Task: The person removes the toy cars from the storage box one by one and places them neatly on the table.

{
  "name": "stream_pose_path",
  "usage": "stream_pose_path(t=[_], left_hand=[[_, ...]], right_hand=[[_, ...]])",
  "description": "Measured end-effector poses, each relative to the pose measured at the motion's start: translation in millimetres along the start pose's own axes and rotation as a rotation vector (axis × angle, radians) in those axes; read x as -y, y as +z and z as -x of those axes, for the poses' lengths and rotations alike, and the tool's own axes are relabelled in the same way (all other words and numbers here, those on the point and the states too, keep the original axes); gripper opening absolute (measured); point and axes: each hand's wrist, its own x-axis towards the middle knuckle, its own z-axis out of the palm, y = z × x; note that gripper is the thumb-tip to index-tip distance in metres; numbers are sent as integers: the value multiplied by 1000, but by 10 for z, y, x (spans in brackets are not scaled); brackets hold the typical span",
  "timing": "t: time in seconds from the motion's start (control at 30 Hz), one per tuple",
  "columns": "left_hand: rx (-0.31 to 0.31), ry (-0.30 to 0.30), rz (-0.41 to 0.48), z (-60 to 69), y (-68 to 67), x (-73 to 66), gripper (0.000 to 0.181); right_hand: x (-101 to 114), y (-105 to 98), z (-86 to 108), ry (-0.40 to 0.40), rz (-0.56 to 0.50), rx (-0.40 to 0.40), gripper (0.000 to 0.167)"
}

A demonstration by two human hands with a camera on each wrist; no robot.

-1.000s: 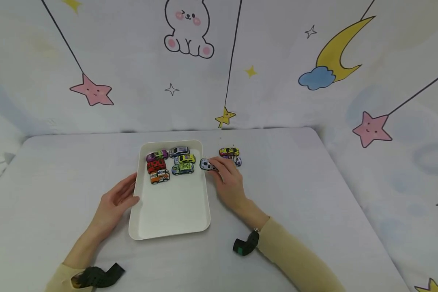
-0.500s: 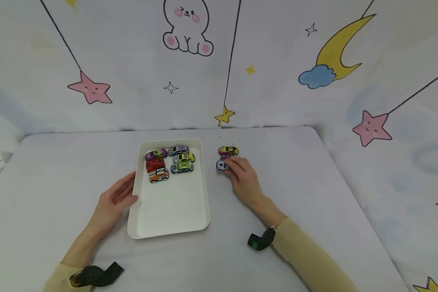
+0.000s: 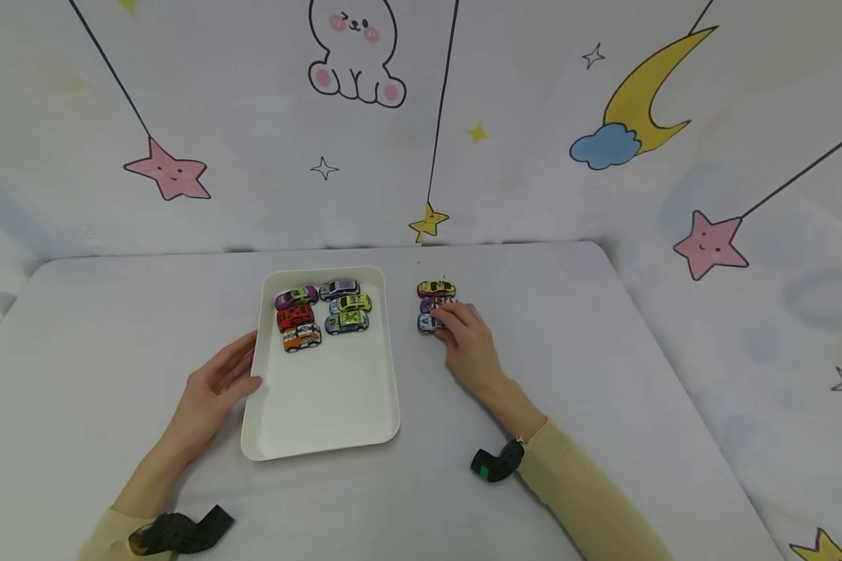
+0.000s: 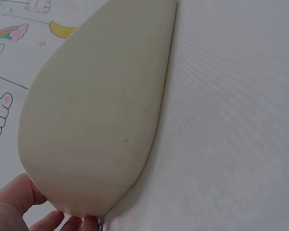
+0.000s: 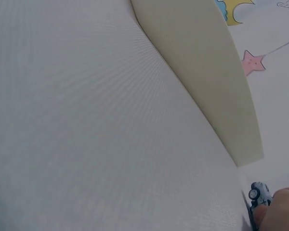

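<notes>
Left of centre, the left hand's grip (image 3: 212,396) pinches the tray (image 3: 330,405) at its left edge. Six cars (image 3: 347,322) lie in the tray's upper half. Right of centre, the right hand's grip (image 3: 473,351) pinches a pale car (image 3: 427,322), two others (image 3: 436,289) just above.

Pale tabletop (image 3: 568,327) spreads beneath and around both hands; far edge beyond them. White printed backdrop (image 3: 252,210) rises behind that edge. Its drawings:
- Beyond the left hand (image 3: 214,397), slightly to its left: smiling pink star (image 3: 171,171) on a dark line.
- Far beyond, between left hand and right hand (image 3: 473,351): winking white bear (image 3: 354,62), pink cheeks and feet, head cropped; lower, an outlined four-pointed star (image 3: 325,168).
- Beyond the right hand: little yellow star (image 3: 429,222) on a line; above it, a plain yellow sparkle (image 3: 476,132).
- Beyond and right of the right hand: yellow crescent moon (image 3: 638,93), blue cloud (image 3: 606,146) at its lower tip; farther right, second pink star (image 3: 711,245).
</notes>
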Motion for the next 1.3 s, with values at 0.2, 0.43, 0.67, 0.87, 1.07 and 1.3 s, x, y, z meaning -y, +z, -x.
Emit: stream_pose_path(t=[0.2,0.43,0.67,0.87,1.07,1.3], left_hand=[[-5,-1,17,8,14,-10,62],[1,14,30,7,6,-4,62],[2,24,56,6,8,0,62],[4,30,77,8,10,-9,62],[4,25,62,7,12,-15,62],[-3,8,53,9,12,-6,62]], right_hand=[[0,2,8,6,16,31,30],[5,3,-3,-3,31,36,33],[2,-3,1,-12,19,36,40],[-7,-5,14,-8,-1,35,50],[-5,4,18,-8,-24,4,47],[18,37,-10,4,-53,-50,32]])
